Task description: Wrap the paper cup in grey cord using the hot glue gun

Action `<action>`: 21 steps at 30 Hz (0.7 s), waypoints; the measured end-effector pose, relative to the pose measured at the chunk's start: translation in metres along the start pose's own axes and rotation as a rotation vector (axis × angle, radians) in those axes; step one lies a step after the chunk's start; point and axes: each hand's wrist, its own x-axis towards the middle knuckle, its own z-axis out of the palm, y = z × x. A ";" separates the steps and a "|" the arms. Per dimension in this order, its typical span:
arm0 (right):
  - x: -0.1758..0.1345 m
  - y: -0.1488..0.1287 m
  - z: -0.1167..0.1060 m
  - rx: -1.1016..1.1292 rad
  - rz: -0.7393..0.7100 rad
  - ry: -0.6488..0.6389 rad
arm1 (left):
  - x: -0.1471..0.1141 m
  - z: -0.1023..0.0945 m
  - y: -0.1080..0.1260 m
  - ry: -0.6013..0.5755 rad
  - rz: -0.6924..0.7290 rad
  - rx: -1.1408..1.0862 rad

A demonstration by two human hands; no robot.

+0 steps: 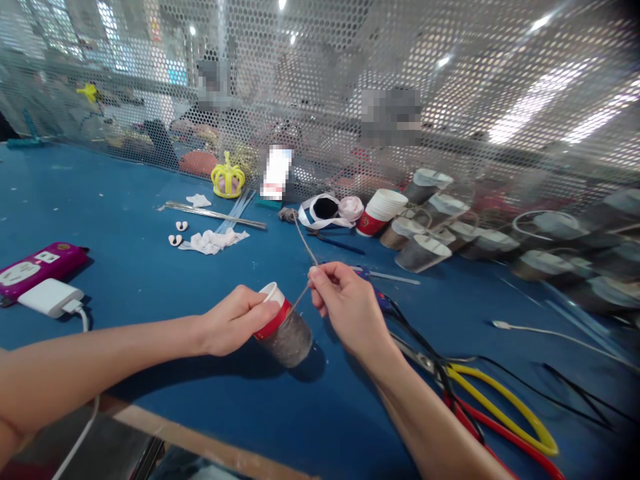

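Observation:
A red and white paper cup (289, 339) is tilted in my left hand (240, 320), whose fingers wrap its rim end. Grey cord covers the cup's lower part. My right hand (345, 300) pinches a grey strand of cord (305, 241) between thumb and fingertips, just right of the cup. One stretch of the strand runs from the pinch to the cup's wrapped side. Its other stretch leads up to a small bundle of cord (287, 214) on the table. Whether the strand is glued where it meets the cup cannot be seen.
Scissors with yellow and red handles (500, 400) and black cables lie beside my right forearm. Several cord-wrapped cups (424, 253) stand at right, near a stack of paper cups (383, 208). A purple power strip (45, 267) is at left; a perforated metal screen (320, 80) bounds the back.

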 end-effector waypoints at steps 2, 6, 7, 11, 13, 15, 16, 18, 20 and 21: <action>0.000 0.000 0.000 0.000 0.003 0.003 | 0.000 0.000 0.001 0.003 -0.002 0.000; -0.001 0.001 -0.001 -0.003 0.000 0.018 | 0.000 0.001 -0.001 0.030 -0.028 -0.017; 0.000 0.001 -0.001 -0.007 -0.003 0.015 | 0.000 0.001 -0.001 0.037 -0.030 -0.019; 0.001 0.005 0.001 -0.031 -0.026 -0.003 | -0.002 0.000 -0.002 0.029 0.009 -0.004; 0.000 0.005 0.002 -0.053 -0.034 -0.010 | -0.003 0.000 -0.001 0.015 0.057 0.004; 0.000 0.005 0.003 -0.079 -0.031 -0.020 | -0.003 -0.001 0.000 -0.002 0.106 0.016; -0.001 0.004 0.003 -0.091 -0.026 -0.027 | -0.004 -0.001 0.001 -0.010 0.127 0.022; -0.002 0.003 0.004 -0.109 -0.016 -0.046 | -0.004 -0.002 0.002 -0.017 0.165 0.030; -0.002 0.002 0.005 -0.121 -0.011 -0.067 | -0.004 -0.002 0.003 -0.021 0.191 0.039; -0.003 0.002 0.005 -0.127 -0.008 -0.075 | -0.004 -0.002 0.003 -0.023 0.202 0.046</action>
